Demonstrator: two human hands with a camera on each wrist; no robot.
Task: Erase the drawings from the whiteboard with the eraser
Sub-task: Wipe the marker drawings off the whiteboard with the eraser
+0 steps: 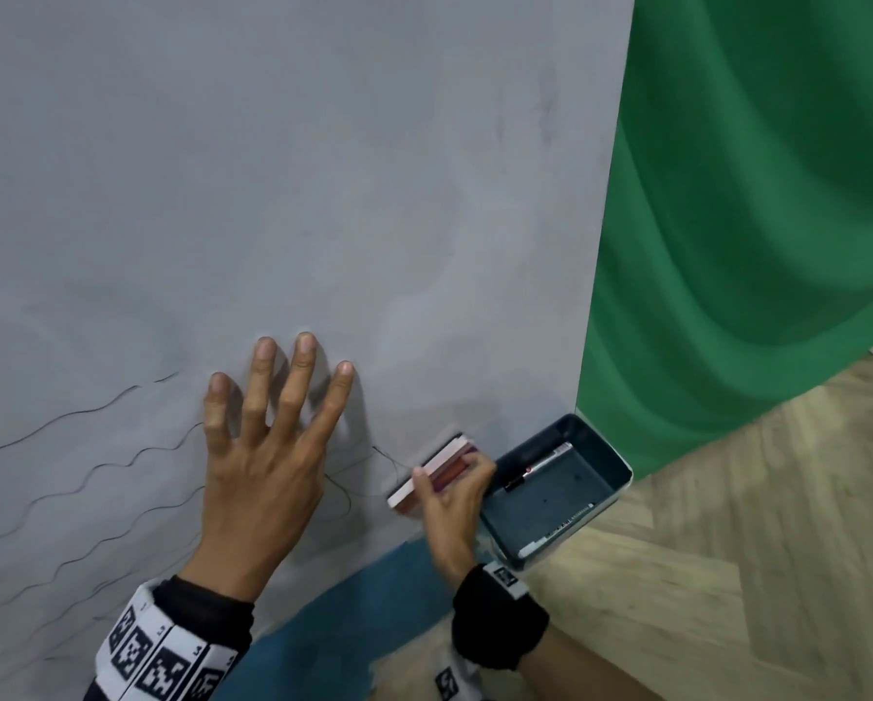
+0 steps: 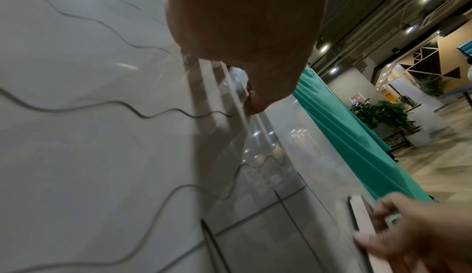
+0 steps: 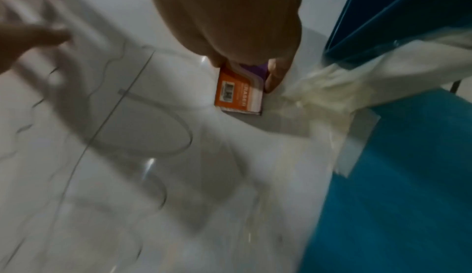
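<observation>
The whiteboard [image 1: 282,184] fills most of the head view, grey and smeared. Thin black wavy lines [image 1: 70,478] run across its lower left, and a looped line [image 1: 343,493] shows beside the eraser. My left hand [image 1: 272,427] lies flat on the board with straight, spread fingers. My right hand [image 1: 449,503] grips the eraser [image 1: 431,473], a flat block with an orange, white and purple label [image 3: 240,93], and holds it against the board near the lower right corner. In the left wrist view the wavy lines [image 2: 143,113] and the eraser [image 2: 362,218] also show.
A dark teal tray [image 1: 601,503] with markers [image 1: 540,468] hangs at the board's lower right corner. A green curtain [image 1: 758,204] hangs to the right over a wooden floor [image 1: 753,574]. A blue surface [image 1: 353,614] lies under the board's bottom edge.
</observation>
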